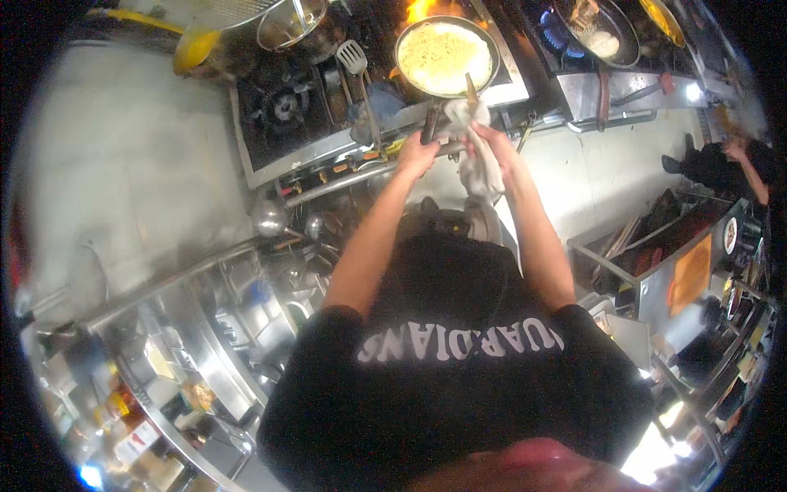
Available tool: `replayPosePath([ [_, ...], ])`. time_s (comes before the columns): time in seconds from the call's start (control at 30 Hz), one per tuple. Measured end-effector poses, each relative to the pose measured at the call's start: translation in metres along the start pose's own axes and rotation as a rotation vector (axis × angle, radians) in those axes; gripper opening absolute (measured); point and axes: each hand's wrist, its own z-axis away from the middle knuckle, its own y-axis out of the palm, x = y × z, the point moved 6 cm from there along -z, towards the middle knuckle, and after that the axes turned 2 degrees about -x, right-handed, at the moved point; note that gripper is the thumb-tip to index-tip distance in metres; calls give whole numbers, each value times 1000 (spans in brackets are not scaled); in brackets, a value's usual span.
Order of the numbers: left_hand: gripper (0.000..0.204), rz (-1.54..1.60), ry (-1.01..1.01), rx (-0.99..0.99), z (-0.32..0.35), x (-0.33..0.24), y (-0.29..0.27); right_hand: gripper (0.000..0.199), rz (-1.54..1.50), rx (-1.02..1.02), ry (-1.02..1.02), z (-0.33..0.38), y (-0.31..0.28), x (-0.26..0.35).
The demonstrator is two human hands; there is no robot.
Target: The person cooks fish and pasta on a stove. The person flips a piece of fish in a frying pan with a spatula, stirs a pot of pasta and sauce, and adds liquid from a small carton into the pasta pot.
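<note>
A round frying pan [400,54] sits over the burner at the top, full of pale yellow noodles in a creamy sauce [447,56]. Orange flame [421,10] flares at its far edge. A brown handle [471,87] runs from the pan's near side down into a white cloth [479,164]. My right hand [494,146] is closed around that cloth, which hangs below it. Beside it, my left hand [416,156] grips a short dark handle [429,125] just below the pan; what it belongs to I cannot make out.
A slotted spatula [352,59] leans by a blue-grey cloth [379,111] on the stove's front. Left of these is an unlit burner [284,107]. Another frying pan [631,45] stands right, near blue flame [556,37]. A co-worker's arm [750,168] shows far right. Steel counters [209,328] lie behind me.
</note>
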Motion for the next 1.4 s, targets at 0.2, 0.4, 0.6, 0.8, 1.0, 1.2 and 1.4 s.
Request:
replayPosePath([
  [0.2,31,-135,8,-27,34,-1,51,37,1572,-420,-614,46,11,53],
  [0.4,28,-131,63,-118,-5,-38,24,52,1791,-517,-612,113,68,92],
  [0.6,31,-196,309,-334,52,-78,52,55,1692,-449,-640,144,79,120],
  [0.8,25,-1,112,-190,8,-133,35,49,1685,-453,-762,133,100,153],
  [1.0,23,-55,273,-300,22,-72,69,48,1526,-493,-774,135,83,149],
  [1.2,24,-119,323,-346,12,-28,40,47,1417,-545,-792,104,49,108],
  [1.4,32,-269,323,-233,21,-18,80,39,1399,-575,-566,34,12,85],
])
